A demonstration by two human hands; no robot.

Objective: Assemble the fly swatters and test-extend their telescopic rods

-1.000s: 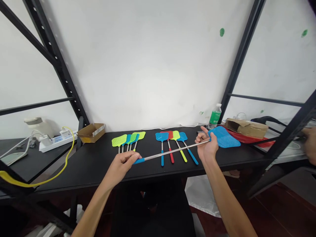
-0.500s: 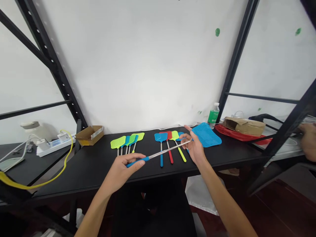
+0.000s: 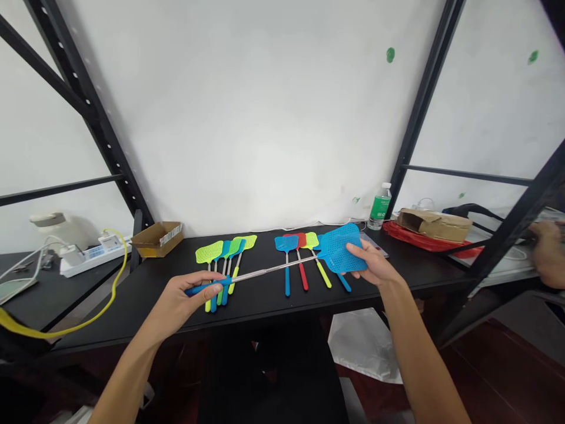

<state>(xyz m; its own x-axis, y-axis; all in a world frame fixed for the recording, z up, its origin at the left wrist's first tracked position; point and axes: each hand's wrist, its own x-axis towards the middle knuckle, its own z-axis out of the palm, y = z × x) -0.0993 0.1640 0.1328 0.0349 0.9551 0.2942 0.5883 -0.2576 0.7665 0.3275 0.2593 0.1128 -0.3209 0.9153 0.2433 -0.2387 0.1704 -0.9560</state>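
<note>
A blue fly swatter (image 3: pixel 338 248) is stretched between my hands above the black table, its metal rod drawn out long. My left hand (image 3: pixel 188 297) grips the blue handle, thumb on top. My right hand (image 3: pixel 371 264) pinches the right edge of the perforated head, thumb over the face; some of those fingers are hidden behind it. Beneath the rod, to the left, lies a group of green, blue and yellow-green swatters (image 3: pixel 209 252). On the right lie a blue swatter (image 3: pixel 286 242), a red swatter (image 3: pixel 302 275), a yellow-green one (image 3: pixel 323 274) and another blue one, partly covered.
An open cardboard box (image 3: pixel 158 238) sits at the table's left end, near a white power strip (image 3: pixel 95 259) and a yellow cable (image 3: pixel 117 282). A green-labelled bottle (image 3: pixel 379 206) stands back right. Another person's hand (image 3: pixel 549 253) shows at far right. Black metal posts flank the table.
My right hand has moved from the rod to the far edge of the swatter's head. My left hand has shifted left with the handle, carrying the swatter leftward.
</note>
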